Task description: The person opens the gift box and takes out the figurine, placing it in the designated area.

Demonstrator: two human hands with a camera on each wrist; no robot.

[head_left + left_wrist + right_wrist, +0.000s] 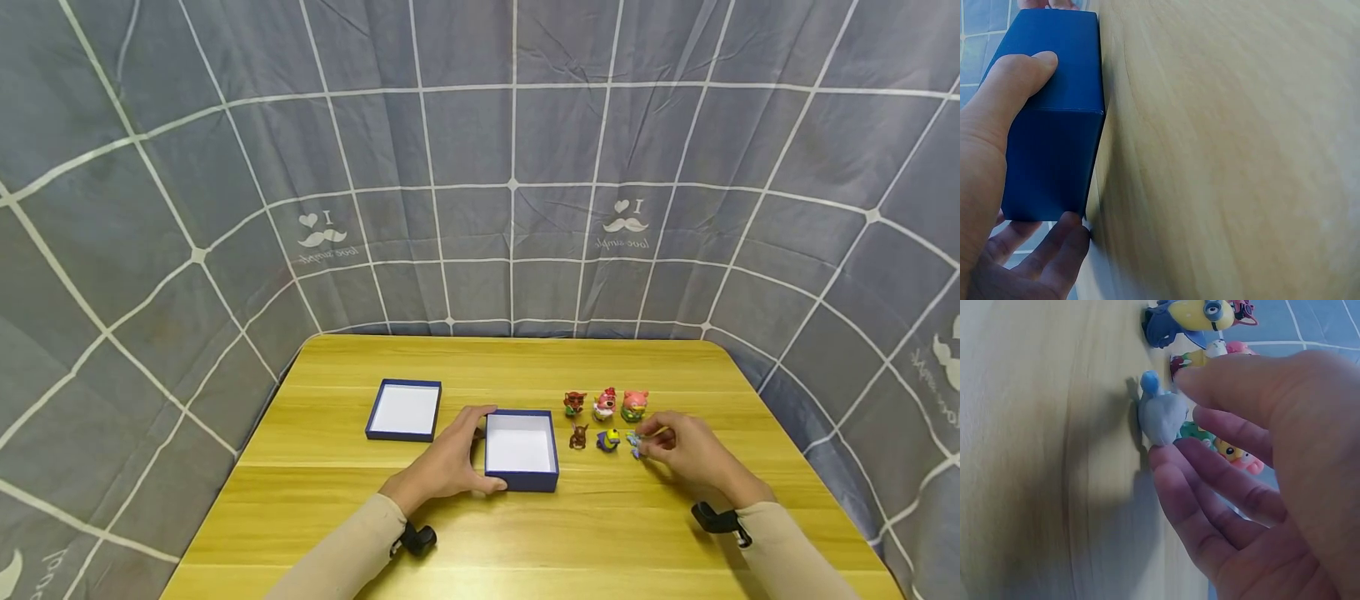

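Note:
My left hand (447, 460) grips an open dark blue box (531, 482) with a white inside. Its thumb lies against the near wall in the left wrist view, where the box (1054, 162) hides part of the hand. At the right, my right hand (686, 450) is beside a small blue-grey figurine (1161, 417) that stands on the table. Thumb and fingers are loosely spread around it, fingertips close to its side. To its left are a yellow-and-blue minion figurine (608, 440) and a brown animal figurine (577, 437).
A shallow blue lid (403, 410) lies left of the box, white inside up. Behind the front figurines stand a red-brown one with glasses (574, 403), a pink one with a red top (604, 404) and a pink-and-green one (634, 406). A grey checked curtain (480, 225) surrounds the wooden table (480, 542).

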